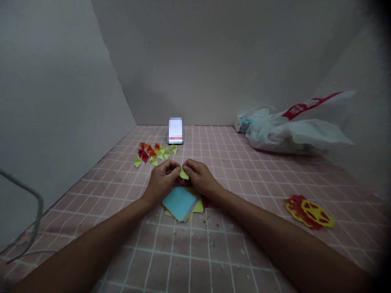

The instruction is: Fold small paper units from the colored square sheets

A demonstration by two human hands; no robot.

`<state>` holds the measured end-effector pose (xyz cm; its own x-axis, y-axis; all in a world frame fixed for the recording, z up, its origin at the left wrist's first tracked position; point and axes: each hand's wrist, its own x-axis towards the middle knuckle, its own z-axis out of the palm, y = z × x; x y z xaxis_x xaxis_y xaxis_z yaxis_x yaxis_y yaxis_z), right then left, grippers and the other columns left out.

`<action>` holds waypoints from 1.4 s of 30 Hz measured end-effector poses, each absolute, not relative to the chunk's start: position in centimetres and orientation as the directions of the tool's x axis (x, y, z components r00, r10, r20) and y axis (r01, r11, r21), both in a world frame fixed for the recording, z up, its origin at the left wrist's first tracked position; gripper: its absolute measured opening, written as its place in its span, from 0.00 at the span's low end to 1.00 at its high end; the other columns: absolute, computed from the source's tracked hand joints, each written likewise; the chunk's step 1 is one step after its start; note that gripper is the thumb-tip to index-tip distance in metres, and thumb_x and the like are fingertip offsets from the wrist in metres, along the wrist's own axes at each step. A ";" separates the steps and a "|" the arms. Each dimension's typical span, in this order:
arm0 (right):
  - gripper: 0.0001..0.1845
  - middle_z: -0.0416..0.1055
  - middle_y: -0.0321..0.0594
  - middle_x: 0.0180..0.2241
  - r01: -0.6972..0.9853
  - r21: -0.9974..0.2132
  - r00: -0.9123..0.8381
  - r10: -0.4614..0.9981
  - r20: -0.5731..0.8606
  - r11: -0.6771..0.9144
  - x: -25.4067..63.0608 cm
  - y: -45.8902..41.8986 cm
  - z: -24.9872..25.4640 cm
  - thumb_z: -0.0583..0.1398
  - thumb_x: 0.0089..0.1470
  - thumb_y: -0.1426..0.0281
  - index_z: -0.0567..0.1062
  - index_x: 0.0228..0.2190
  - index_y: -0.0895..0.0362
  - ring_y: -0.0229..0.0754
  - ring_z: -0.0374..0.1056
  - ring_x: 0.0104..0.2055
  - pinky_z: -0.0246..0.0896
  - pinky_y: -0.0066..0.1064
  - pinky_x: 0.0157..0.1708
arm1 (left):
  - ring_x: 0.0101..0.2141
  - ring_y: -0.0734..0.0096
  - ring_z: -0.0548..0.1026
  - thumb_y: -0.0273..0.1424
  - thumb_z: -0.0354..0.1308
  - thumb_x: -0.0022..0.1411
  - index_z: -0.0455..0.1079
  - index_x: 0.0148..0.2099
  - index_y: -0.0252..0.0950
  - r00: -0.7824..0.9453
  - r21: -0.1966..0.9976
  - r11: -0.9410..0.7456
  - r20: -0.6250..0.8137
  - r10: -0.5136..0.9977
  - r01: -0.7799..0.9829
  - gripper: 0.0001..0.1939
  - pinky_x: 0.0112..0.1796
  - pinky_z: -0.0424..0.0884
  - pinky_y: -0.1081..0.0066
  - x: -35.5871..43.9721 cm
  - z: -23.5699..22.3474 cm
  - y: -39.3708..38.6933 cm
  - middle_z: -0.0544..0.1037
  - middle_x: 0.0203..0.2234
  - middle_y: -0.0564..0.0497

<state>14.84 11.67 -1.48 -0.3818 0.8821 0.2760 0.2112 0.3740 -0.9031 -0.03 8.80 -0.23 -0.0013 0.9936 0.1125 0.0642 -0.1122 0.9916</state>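
Between my two hands is a small folded piece of yellow paper [183,173], raised over the table. My left hand [163,176] pinches its left side between thumb and fingers. My right hand [199,174] grips the right side the same way. Parts of the paper are hidden by my fingers. Just below my hands lies a loose stack of square paper sheets [179,202], with a light blue one on top and yellow, purple and red edges poking out. Beyond my left hand sit several small folded paper pieces [152,152] in red, orange and yellow.
A phone [175,131] with a lit screen stands upright at the back. White plastic bags [284,132] and a tissue box [242,123] lie at the back right. Red and yellow paper cut-outs [310,212] rest at right. A grey cable [38,211] curves along the left edge.
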 end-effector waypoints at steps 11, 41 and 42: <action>0.13 0.60 0.33 0.24 0.238 -0.879 -0.404 0.865 0.298 0.414 15.0 11.8 -1.6 0.52 0.58 0.68 0.61 0.23 0.56 0.37 0.56 0.28 0.50 0.29 0.29 | 0.23 0.75 0.74 0.33 0.64 0.52 0.70 0.35 0.35 0.043 0.997 -0.077 0.078 0.996 -0.029 0.10 0.25 0.73 0.75 -0.1 -0.6 9.0 0.74 0.24 0.56; 0.11 0.61 0.32 0.23 0.071 -0.970 -0.406 0.895 0.186 0.234 14.7 11.5 -1.5 0.58 0.53 0.65 0.66 0.23 0.57 0.34 0.58 0.26 0.55 0.26 0.24 | 0.19 0.77 0.70 0.37 0.64 0.53 0.67 0.32 0.34 0.012 0.998 -0.027 0.027 1.000 -0.050 0.12 0.24 0.72 0.76 -0.1 -0.6 8.9 0.70 0.20 0.58; 0.11 0.61 0.32 0.23 0.072 -0.968 -0.405 0.894 0.191 0.239 14.7 11.5 -1.5 0.58 0.53 0.66 0.65 0.23 0.57 0.34 0.58 0.26 0.55 0.26 0.24 | 0.20 0.78 0.70 0.37 0.64 0.53 0.67 0.33 0.34 0.015 0.998 -0.029 0.030 0.999 -0.053 0.12 0.24 0.72 0.76 -0.1 -0.6 8.9 0.70 0.20 0.58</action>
<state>14.70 11.51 -1.54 -0.4048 0.8942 0.1911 0.0718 0.2395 -0.9682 -0.14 8.89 -0.63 0.0148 0.9994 0.0298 -0.0530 -0.0290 0.9982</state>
